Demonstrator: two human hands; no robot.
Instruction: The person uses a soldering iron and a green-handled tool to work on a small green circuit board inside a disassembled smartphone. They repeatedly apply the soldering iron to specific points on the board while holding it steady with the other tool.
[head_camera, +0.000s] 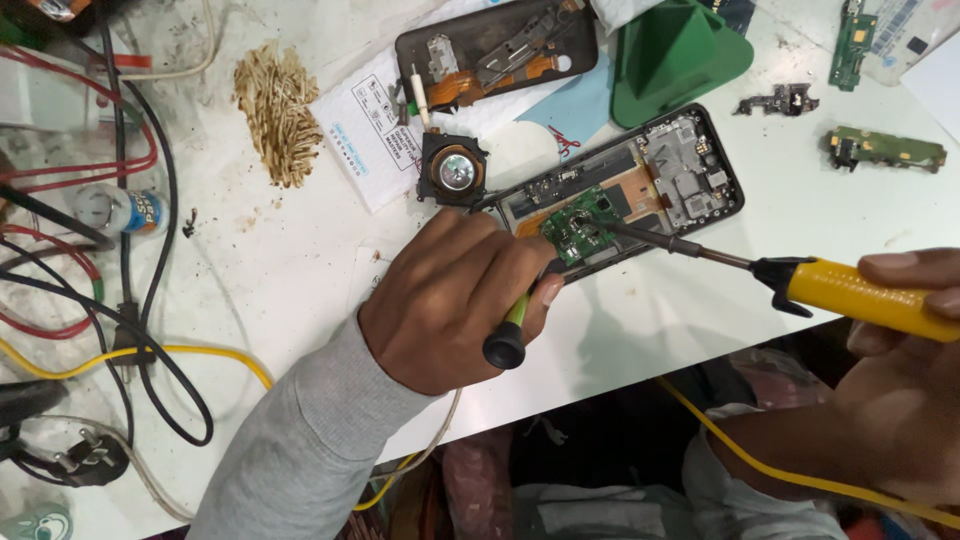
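The soldering iron (800, 283) has a glossy yellow plastic grip where the right-hand fingers (905, 268) wrap it, plus a dull, dark metal shaft. Just past the left fingers (520, 262) sits a green circuit board (578, 230) with shiny metal bits. The white surface (300, 260) underneath looks matt and grubby.

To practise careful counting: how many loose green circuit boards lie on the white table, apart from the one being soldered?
2. One green circuit board lies at the top right edge; a second, longer board lies below it at the right. Others may sit outside the frame.
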